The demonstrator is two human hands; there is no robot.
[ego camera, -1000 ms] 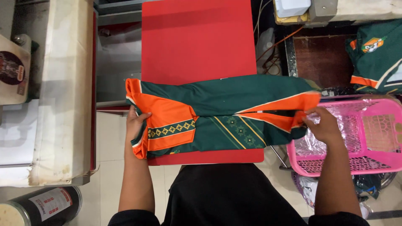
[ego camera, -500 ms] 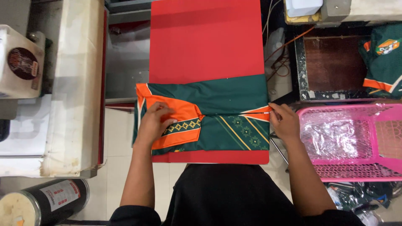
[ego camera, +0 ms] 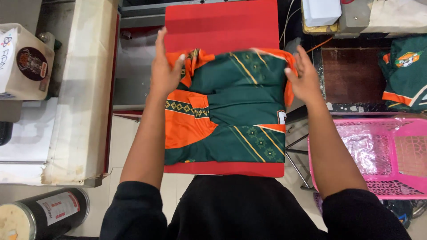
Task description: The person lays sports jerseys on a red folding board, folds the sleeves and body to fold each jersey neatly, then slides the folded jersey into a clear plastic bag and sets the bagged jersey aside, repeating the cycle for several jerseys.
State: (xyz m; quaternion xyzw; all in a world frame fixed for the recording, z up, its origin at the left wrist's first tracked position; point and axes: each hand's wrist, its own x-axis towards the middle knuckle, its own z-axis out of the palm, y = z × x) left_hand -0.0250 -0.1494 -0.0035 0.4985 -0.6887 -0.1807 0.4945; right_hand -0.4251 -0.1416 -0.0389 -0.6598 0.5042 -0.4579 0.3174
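A green and orange jersey (ego camera: 231, 111) lies folded on a red board (ego camera: 222, 26) in front of me. My left hand (ego camera: 163, 71) grips the jersey's upper left edge, fingers spread upward. At the upper right edge my right hand (ego camera: 304, 78) holds the cloth. The top part of the jersey is lifted and blurred between both hands. The lower part rests flat on the board's near end.
A pink plastic basket (ego camera: 382, 155) lined with clear film stands at my right. More green jerseys (ego camera: 404, 75) lie at the far right. A white padded bench (ego camera: 75, 98) runs along the left, a black cylinder (ego camera: 49, 213) below it, a boxed item (ego camera: 24, 60) above.
The jersey was spread wide across the board, then folded narrower from both ends. Both hands have now moved up and lifted its far edge.
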